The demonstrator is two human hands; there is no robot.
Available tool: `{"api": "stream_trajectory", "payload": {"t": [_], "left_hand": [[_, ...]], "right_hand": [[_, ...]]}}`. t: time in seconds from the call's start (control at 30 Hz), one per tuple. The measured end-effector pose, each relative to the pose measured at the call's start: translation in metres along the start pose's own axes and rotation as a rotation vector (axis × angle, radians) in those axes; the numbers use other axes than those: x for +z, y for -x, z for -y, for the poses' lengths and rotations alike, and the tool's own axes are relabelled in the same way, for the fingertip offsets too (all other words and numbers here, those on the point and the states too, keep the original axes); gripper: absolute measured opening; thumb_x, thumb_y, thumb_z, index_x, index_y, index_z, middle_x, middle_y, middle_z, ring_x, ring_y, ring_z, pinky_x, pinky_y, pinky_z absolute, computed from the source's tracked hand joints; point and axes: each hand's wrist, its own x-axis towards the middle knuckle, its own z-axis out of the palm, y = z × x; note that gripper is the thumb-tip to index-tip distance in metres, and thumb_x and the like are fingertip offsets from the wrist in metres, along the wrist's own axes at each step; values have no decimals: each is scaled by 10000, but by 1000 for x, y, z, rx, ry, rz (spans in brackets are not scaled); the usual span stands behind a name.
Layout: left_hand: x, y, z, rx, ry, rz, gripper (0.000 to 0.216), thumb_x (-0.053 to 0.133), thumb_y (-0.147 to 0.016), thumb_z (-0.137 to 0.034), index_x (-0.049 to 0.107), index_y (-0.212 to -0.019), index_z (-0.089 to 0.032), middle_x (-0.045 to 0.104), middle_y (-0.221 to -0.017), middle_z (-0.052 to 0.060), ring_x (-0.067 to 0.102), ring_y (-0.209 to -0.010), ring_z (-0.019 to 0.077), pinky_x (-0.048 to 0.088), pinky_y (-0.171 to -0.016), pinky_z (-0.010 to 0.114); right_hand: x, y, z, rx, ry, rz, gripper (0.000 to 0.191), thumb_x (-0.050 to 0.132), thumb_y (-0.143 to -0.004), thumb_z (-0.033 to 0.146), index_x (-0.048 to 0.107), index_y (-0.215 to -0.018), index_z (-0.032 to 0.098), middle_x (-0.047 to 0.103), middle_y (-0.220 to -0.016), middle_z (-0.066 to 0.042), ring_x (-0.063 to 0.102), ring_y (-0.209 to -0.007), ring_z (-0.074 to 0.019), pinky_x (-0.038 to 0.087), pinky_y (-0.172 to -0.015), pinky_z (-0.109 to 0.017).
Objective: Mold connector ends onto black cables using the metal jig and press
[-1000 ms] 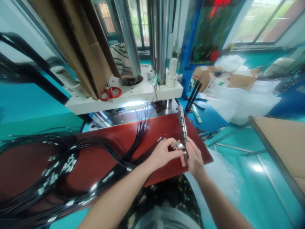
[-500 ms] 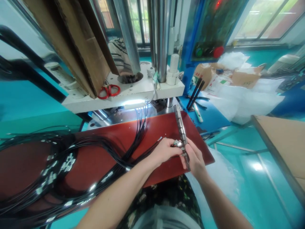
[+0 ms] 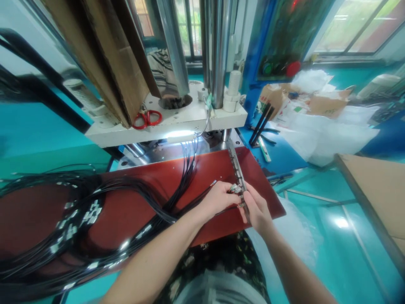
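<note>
A narrow metal bar with notches along it (image 3: 236, 164) lies tilted across the right part of the reddish-brown board (image 3: 210, 169). My right hand (image 3: 257, 207) is closed round the near part of this bar, thumb on top. At the bar's left side, my left hand (image 3: 220, 196) pinches several small metal cable connectors (image 3: 234, 188), close to the notches. Whether these touch the bar I cannot tell. Thin black cables (image 3: 202, 198) run from beside the left hand towards the bundle on the left.
A large coil of black cables (image 3: 136, 185) with pale tags covers the board's left. Behind stands a press with a white plate (image 3: 218, 122), a lit lamp (image 3: 180, 137) and red-handled scissors (image 3: 147, 119). A cutter (image 3: 264, 150) lies on the blue surface; a cardboard sheet (image 3: 373, 181) is at right.
The bar has tipped slightly, its far end shifting left and its notched side showing more. Both hands keep their hold in nearly the same place. The whole view has shifted a little.
</note>
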Motion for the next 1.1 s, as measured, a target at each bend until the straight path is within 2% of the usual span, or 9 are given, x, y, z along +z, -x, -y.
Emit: {"api": "stream_trajectory", "payload": {"t": [0.13, 0.3, 0.4, 0.57, 0.83, 0.97, 1.1], "left_hand": [[-5, 4, 3, 55, -11, 15, 160, 559, -638, -222, 494, -524, -132, 424, -456, -54, 339, -434, 48, 263, -467, 189], [-17, 6, 3, -6, 12, 70, 201, 552, -711, -335, 545, -720, -134, 453, -548, -37, 372, -448, 54, 274, -432, 179], [-21, 5, 4, -5, 154, 6, 222, 501, -763, -380, 488, -786, -160, 408, -535, -58, 337, -400, 44, 242, -379, 163], [-16, 5, 5, -33, 197, -11, 229, 472, -792, -408, 401, -802, -191, 396, -514, -79, 242, -343, 24, 154, -324, 140], [-15, 7, 4, -36, 242, 20, 283, 500, -773, -421, 487, -773, -139, 394, -476, -66, 250, -345, 20, 144, -323, 150], [-13, 7, 3, -39, 165, -37, 269, 540, -737, -402, 506, -720, -135, 376, -454, -71, 274, -357, 27, 159, -330, 153], [-12, 6, 3, -45, 194, -92, 253, 598, -679, -365, 466, -664, -149, 366, -442, -82, 269, -360, 25, 182, -358, 161]], "right_hand": [[3, 1, 0, -42, 144, 8, 474, 368, -886, 396, 413, -1288, 150, 447, -431, 74, 406, -337, -75, 345, -338, -172], [4, 0, 3, 5, -27, -26, 453, 404, -873, 400, 445, -1250, 152, 462, -427, 69, 385, -313, -71, 305, -305, -166], [3, -1, 3, -6, -102, -56, 447, 427, -863, 397, 453, -1237, 152, 483, -462, 59, 386, -319, -68, 313, -298, -165], [1, 0, 1, 27, -125, -50, 477, 458, -844, 415, 449, -1241, 151, 494, -470, 53, 388, -311, -68, 307, -283, -159], [0, 0, 1, 46, -133, -47, 451, 472, -838, 425, 472, -1220, 184, 507, -522, 50, 396, -319, -64, 312, -286, -162], [0, 0, 1, 55, -131, -24, 452, 464, -846, 418, 456, -1233, 184, 503, -525, 51, 409, -328, -64, 317, -294, -160], [0, 0, 1, 64, -129, -34, 474, 472, -835, 428, 455, -1240, 182, 501, -519, 51, 405, -325, -64, 319, -293, -162]]}}
